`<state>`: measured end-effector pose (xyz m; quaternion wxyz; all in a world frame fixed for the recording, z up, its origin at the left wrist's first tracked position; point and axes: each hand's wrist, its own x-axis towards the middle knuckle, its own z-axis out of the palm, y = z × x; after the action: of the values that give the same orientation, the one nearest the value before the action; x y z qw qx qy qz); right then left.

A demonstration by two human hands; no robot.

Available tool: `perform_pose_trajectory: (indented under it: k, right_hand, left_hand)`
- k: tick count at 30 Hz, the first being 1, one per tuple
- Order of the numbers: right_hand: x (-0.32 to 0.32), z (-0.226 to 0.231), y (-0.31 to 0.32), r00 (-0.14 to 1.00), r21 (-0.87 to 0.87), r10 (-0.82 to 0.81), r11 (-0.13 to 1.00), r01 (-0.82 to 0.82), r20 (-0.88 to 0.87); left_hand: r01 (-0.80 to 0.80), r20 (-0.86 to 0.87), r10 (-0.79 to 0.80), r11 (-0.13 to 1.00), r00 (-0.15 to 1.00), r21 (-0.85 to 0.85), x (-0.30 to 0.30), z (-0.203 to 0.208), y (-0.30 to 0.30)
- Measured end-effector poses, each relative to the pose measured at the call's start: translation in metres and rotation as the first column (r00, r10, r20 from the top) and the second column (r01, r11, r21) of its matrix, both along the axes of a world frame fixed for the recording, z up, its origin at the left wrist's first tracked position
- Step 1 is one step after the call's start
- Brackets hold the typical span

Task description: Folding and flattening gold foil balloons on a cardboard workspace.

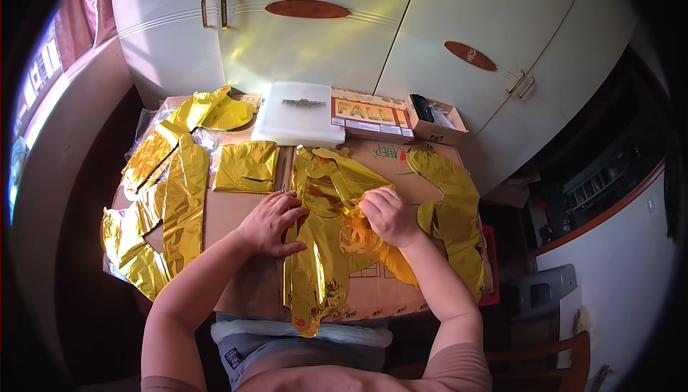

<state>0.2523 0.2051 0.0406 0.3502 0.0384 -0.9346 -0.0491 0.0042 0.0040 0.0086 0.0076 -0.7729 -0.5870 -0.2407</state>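
A flat, uninflated gold foil balloon (pixel 315 266) lies in front of me, its lower end hanging over the table's near edge. My left hand (pixel 272 223) rests with spread fingers on its left edge and the cardboard (pixel 247 281) beneath. On the balloon's right side, my right hand (pixel 390 216) is closed, its fingers pinching a crumpled bit of gold foil. Orange-tinted foil (pixel 369 241) bunches below that hand. Just beyond my left hand sits a folded gold foil square (pixel 247 166).
More flat gold foil balloons lie at the left (pixel 185 202) and at the right (pixel 459 213). Along the back stand a whitish translucent box (pixel 294 127), a printed carton (pixel 369 114) and a small open box (pixel 438 128) holding dark items. Pale cabinets (pixel 308 48) rise behind.
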Motion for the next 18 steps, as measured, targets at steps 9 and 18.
perform_pose_trajectory:
  k: [9,18]
  right_hand:
    - [0.003,0.008,0.022,0.946,-0.467,-0.317,0.848,0.252,-0.064]
    - [-0.007,0.009,0.129,0.902,-0.929,-0.367,0.196,0.313,0.226]
  left_hand:
    - [-0.004,0.002,0.004,1.0,1.0,0.011,0.0,-0.001,-0.001]
    - [0.02,0.018,-0.02,1.0,1.0,0.004,0.004,0.005,0.003]
